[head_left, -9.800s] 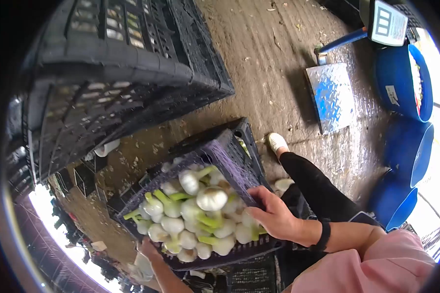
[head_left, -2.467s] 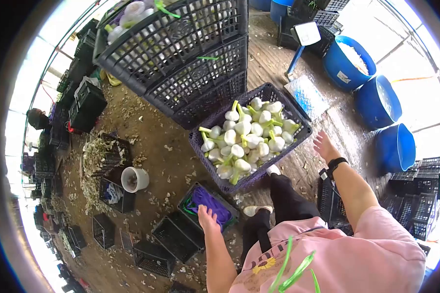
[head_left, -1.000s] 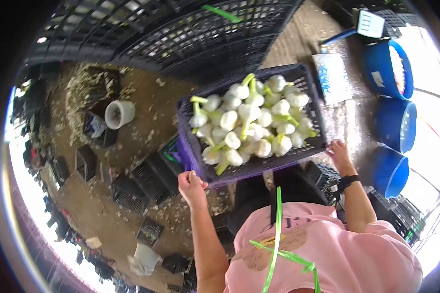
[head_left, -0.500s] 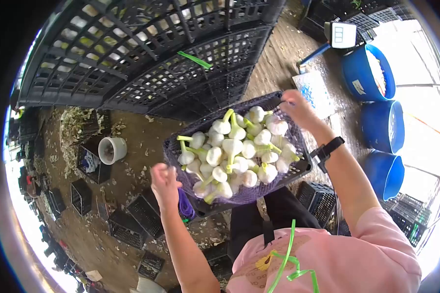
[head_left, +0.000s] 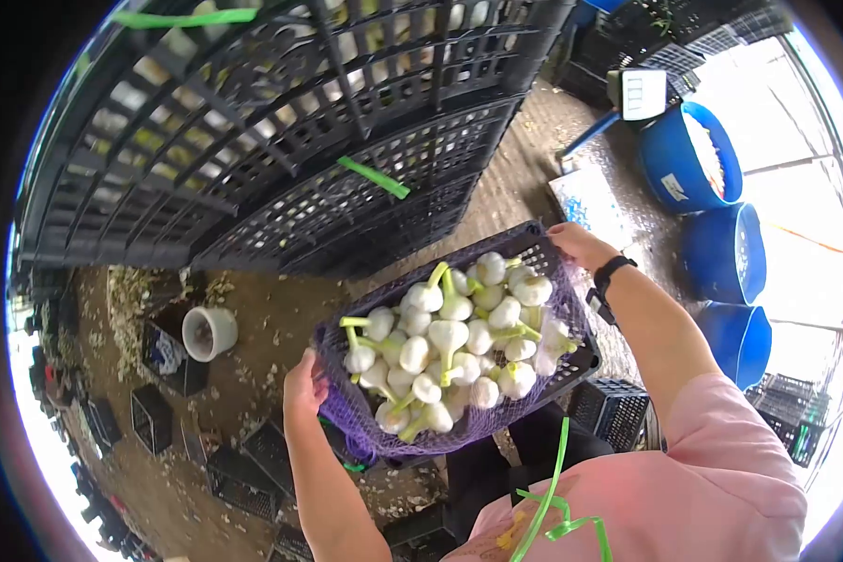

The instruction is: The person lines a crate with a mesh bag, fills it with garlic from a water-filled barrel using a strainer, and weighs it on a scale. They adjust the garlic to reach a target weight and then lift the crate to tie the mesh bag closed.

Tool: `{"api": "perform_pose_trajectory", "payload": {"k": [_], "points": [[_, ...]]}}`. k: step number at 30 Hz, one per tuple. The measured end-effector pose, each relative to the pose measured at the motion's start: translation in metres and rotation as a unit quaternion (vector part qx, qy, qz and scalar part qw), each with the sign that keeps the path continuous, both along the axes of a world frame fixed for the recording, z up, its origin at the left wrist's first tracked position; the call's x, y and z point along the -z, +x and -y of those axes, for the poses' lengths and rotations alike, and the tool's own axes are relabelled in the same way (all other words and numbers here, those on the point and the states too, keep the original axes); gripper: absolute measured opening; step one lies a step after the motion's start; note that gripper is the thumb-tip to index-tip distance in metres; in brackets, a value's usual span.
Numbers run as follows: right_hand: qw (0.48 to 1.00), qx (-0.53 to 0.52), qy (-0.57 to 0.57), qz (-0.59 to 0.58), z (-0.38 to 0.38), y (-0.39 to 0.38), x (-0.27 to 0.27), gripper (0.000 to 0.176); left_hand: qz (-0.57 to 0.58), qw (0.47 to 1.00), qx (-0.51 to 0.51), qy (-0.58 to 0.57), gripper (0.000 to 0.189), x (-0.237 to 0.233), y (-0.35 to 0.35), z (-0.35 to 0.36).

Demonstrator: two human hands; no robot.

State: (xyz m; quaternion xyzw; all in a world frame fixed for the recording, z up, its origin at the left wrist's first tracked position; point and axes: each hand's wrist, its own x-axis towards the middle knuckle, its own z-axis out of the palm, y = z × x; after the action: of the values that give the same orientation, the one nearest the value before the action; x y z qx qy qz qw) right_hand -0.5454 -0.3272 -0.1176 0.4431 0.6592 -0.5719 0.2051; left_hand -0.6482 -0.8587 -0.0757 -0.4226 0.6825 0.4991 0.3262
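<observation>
A black plastic crate (head_left: 564, 367) lies tilted in front of my body, lined with purple mesh netting (head_left: 351, 423). Garlic bulbs (head_left: 448, 334) with short green stems are heaped in it. My left hand (head_left: 304, 384) has its fingers curled round the crate's left edge, over the netting. At the upper right corner, my right hand (head_left: 579, 245) grips the rim with its fingertips hidden behind it. A black wristband (head_left: 614, 272) is on my right wrist.
Tall stacked black crates (head_left: 347, 187) filled with garlic stand just beyond. Blue tubs (head_left: 691, 155) line the right, near a scale display (head_left: 643, 95) on a post. On the littered floor at left are a white bucket (head_left: 210, 333) and several black crates (head_left: 152, 418).
Both hands have closed on the crate's edges, where they were looser before. The crate sits slightly lower in view, and the stacked crates appear larger and nearer.
</observation>
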Motion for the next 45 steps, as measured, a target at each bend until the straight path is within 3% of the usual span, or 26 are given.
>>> {"api": "perform_pose_trajectory", "payload": {"k": [4,5,8,12,13,16,18,20,21,23,24,26,27,28,29,30,32,33,34,36,37,40,41,42,44,45], "points": [[0.995,0.044,-0.045,-0.081,-0.02,-0.034,-0.001,0.011,0.068,0.993,0.015,0.098,0.027,0.014,0.004,0.02],[0.997,-0.038,-0.035,-0.063,-0.023,-0.05,-0.004,0.011,0.014,0.988,0.009,0.151,0.02,0.018,0.008,0.024],[0.986,-0.146,-0.006,-0.082,-0.012,-0.076,-0.01,0.012,-0.096,0.989,-0.007,0.112,0.016,0.027,0.005,0.021],[0.992,0.046,-0.048,-0.108,-0.03,-0.053,0.01,0.008,-0.194,0.973,-0.086,0.087,0.013,0.044,-0.019,0.004],[0.989,0.052,-0.077,-0.111,-0.022,-0.053,-0.01,0.006,-0.225,0.97,-0.072,0.059,0.014,0.034,-0.022,-0.015],[0.96,-0.083,-0.064,-0.261,0.009,-0.057,-0.079,0.005,-0.404,0.906,-0.099,0.081,0.012,-0.006,-0.031,-0.048],[0.938,-0.197,0.044,-0.281,0.039,-0.033,-0.123,0.006,-0.425,0.903,0.057,0.021,0.009,-0.052,0.001,-0.056],[0.837,-0.363,0.164,-0.376,0.08,0.001,-0.159,0.005,-0.424,0.878,0.218,-0.039,0.006,-0.073,0.06,-0.053],[0.821,-0.394,0.169,-0.378,0.105,0.018,-0.172,0.005,-0.51,0.793,0.324,-0.076,0.005,-0.079,0.084,-0.058],[0.818,-0.393,0.204,-0.367,0.145,0.05,-0.16,0.004,-0.571,0.719,0.37,-0.141,0.009,-0.094,0.113,-0.078],[0.831,-0.379,0.216,-0.344,0.16,0.061,-0.152,0.003,-0.596,0.716,0.33,-0.151,0.005,-0.08,0.114,-0.08],[0.854,-0.275,0.226,-0.38,0.18,0.06,-0.134,0.002,-0.566,0.749,0.302,-0.166,0.013,-0.086,0.094,-0.099],[0.846,-0.263,0.246,-0.393,0.183,0.053,-0.131,0.002,-0.502,0.835,0.217,-0.06,0.017,-0.091,0.079,-0.116],[0.836,-0.24,0.281,-0.406,0.184,0.043,-0.141,0.002,-0.53,0.838,0.121,0.041,0.02,-0.077,0.064,-0.13],[0.844,-0.201,0.287,-0.407,0.183,0.033,-0.142,0.002,-0.506,0.854,0.091,0.081,0.019,-0.072,0.053,-0.138],[0.847,-0.176,0.276,-0.42,0.178,0.019,-0.152,0.003,-0.434,0.891,0.099,0.088,0.018,-0.069,0.047,-0.146],[0.864,-0.198,0.255,-0.386,0.17,0.002,-0.139,0.004,-0.361,0.911,0.186,0.068,0.025,-0.042,0.049,-0.156],[0.846,-0.248,0.289,-0.373,0.172,0.0,-0.15,0.004,-0.312,0.934,0.149,0.092,0.047,-0.066,0.059,-0.169],[0.825,-0.295,0.323,-0.357,0.171,0.0,-0.163,0.004,-0.378,0.903,0.201,0.023,0.056,-0.079,0.056,-0.173],[0.824,-0.274,0.348,-0.352,0.163,0.007,-0.163,0.004,-0.474,0.817,0.306,-0.116,0.077,-0.101,0.066,-0.174],[0.83,-0.262,0.34,-0.355,0.156,0.013,-0.163,0.003,-0.422,0.826,0.34,-0.157,0.089,-0.126,0.063,-0.178],[0.823,-0.243,0.322,-0.401,0.149,0.01,-0.163,0.003,-0.494,0.649,0.484,-0.317,0.087,-0.111,0.037,-0.19],[0.817,-0.239,0.317,-0.417,0.149,0.011,-0.162,0.004,-0.43,0.714,0.5,-0.234,0.087,-0.106,0.033,-0.199],[0.867,-0.221,0.25,-0.37,0.15,0.011,-0.161,0.006,-0.42,0.716,0.511,-0.224,0.059,-0.096,0.032,-0.206],[0.939,-0.182,0.106,-0.273,0.151,0.002,-0.163,0.009,-0.269,0.731,0.593,-0.205,0.023,-0.053,0.025,-0.21],[0.951,-0.141,0.038,-0.274,0.152,-0.001,-0.156,0.015,-0.366,0.702,0.573,-0.212,0.013,-0.041,0.034,-0.209]]}}
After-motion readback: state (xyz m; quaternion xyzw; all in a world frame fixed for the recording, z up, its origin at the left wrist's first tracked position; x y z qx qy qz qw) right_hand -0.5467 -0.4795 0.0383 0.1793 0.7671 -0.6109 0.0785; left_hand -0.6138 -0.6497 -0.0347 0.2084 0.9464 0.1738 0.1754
